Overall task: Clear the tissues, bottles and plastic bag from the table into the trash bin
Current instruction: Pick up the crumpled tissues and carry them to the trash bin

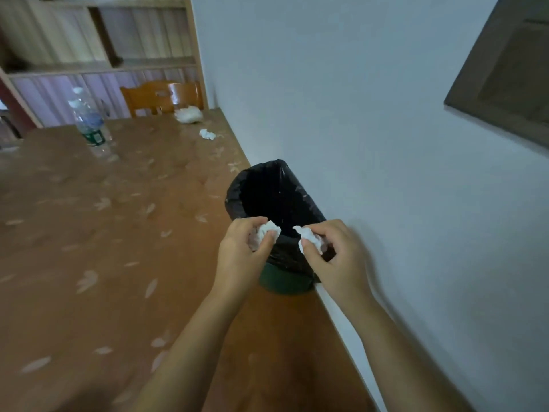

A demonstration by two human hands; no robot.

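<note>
Both hands [294, 251] pinch crumpled tissues [269, 231], hiding the bin's near rim [285, 242]

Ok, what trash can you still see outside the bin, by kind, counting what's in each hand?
Crumpled tissues: 3, one in the left hand, one in the right hand, one loose tissue on the table
Plastic bottles: 1, bottle standing on the table
Plastic bags: 1, white bag at the far edge
Total: 5

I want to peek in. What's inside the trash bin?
The trash bin is lined with a black bag. Inside looks all dark, so I can't see any trash or the bottom. Each hand holds a tissue at the rim.
</note>
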